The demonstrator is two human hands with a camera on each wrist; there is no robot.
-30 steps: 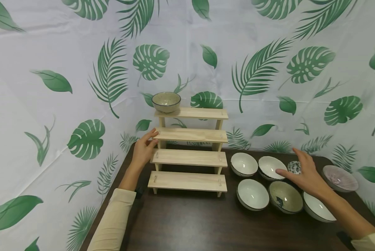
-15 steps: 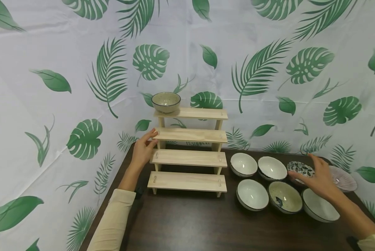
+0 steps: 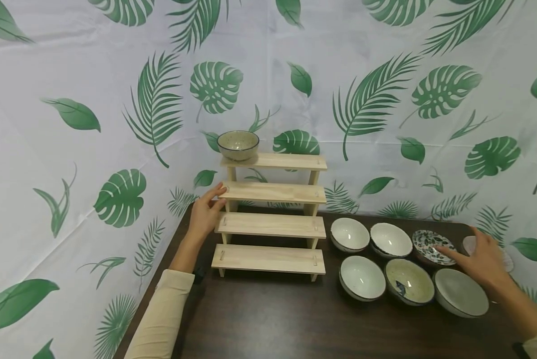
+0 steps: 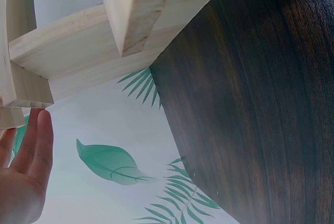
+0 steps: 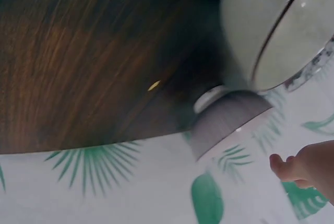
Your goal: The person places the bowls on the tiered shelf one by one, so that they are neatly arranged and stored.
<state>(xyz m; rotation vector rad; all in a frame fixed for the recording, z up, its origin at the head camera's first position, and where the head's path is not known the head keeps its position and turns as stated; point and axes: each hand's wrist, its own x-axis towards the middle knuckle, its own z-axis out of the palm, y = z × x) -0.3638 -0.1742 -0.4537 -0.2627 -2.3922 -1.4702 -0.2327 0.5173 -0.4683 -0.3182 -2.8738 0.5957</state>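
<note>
The rack was touched by the loose-fingered left hand; the spread, empty right hand seemed best centred over the pinkish bowl.

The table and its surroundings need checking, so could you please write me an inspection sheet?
Surface: dark wood-grain table.
Job's things: four-step wooden rack with a speckled bowl on its top step, left end; to its right, white bowls, olive bowl, greyish bowl, floral bowl and pinkish bowl.
Clutter: small gold-coloured fleck on the table, too blurred to identify.
Hands: left hand touches the rack's left side at the second step down; right hand, holding nothing, is near the pinkish bowl.
Cables: nothing seen.
Surroundings: creased white backdrop with green leaf print.
</note>
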